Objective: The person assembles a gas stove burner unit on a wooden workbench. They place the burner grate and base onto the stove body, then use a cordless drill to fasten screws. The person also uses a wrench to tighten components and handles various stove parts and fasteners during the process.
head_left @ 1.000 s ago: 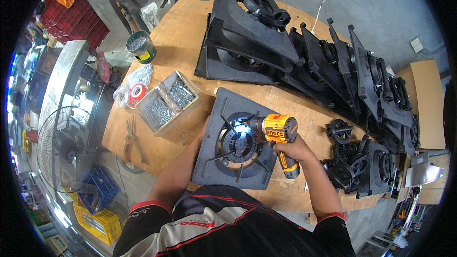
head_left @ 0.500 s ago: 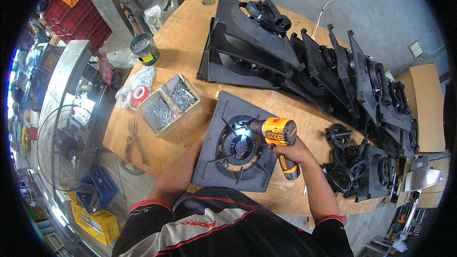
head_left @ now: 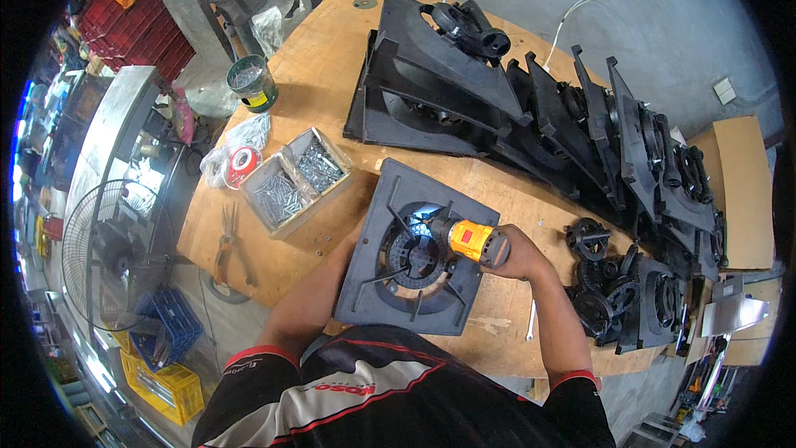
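Yellow drill [head_left: 473,240] over a black burner plate [head_left: 365,255]
The right hand [head_left: 522,254] grips the drill, just right of the plate; the plate stands between the forearms [head_left: 312,286] and hides the left hand, whose hold cannot be told.

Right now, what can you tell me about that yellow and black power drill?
The yellow and black, plastic-looking power drill is gripped in the person's right hand, its handle out of sight. Its dark nose points left over the square dark-grey burner plate, where a bluish-white patch of light shows. Whether its tip touches the plate cannot be seen.
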Tool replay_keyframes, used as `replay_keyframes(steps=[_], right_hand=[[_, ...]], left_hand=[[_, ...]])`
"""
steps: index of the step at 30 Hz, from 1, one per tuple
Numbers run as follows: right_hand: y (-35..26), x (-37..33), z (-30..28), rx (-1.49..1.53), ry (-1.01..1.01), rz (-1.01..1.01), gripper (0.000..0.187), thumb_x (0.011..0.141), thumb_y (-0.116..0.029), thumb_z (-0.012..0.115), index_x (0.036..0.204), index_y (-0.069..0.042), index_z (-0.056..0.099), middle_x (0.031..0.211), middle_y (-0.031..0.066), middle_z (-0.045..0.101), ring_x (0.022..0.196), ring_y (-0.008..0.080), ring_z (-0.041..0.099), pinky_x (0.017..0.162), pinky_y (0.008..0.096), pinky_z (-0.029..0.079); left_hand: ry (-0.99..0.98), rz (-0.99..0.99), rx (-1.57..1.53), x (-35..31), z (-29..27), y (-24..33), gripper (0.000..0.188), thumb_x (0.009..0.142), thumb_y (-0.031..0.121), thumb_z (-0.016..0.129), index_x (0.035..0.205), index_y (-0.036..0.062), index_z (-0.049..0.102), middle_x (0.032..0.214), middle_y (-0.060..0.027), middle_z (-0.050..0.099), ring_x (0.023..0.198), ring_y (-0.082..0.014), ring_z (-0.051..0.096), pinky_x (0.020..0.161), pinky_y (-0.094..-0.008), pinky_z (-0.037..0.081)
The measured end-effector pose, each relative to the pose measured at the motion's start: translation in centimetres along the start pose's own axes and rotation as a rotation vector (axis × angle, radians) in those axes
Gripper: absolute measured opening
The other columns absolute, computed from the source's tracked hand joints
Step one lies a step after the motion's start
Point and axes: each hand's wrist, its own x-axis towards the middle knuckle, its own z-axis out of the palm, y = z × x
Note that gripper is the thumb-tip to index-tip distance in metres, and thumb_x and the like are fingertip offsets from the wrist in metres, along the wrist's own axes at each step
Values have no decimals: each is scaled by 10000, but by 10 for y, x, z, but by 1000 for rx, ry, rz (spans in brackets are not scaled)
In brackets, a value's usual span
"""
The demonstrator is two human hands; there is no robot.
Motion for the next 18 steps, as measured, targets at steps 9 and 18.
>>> replay_keyframes(steps=[9,18], right_hand=[[18,15,0,107,-103,9,563,598,-203,890,1073,8,673,1014,192,711,967,317,692,894,387,533],[43,18,7,80,-65,-34,543,603,-207,881,1056,10,676,1008,188,713,956,316,694,885,379,540]], left_hand=[[36,65,109,22,-50,-10,568,1066,391,385,1404,-58,463,1322,-267,579,1141,-337,655,955,-432,587],[-16,-72,-115,-2,15,5,592,1048,432,420,1397,-43,482,1303,-255,596,1121,-326,667,942,-428,591]])
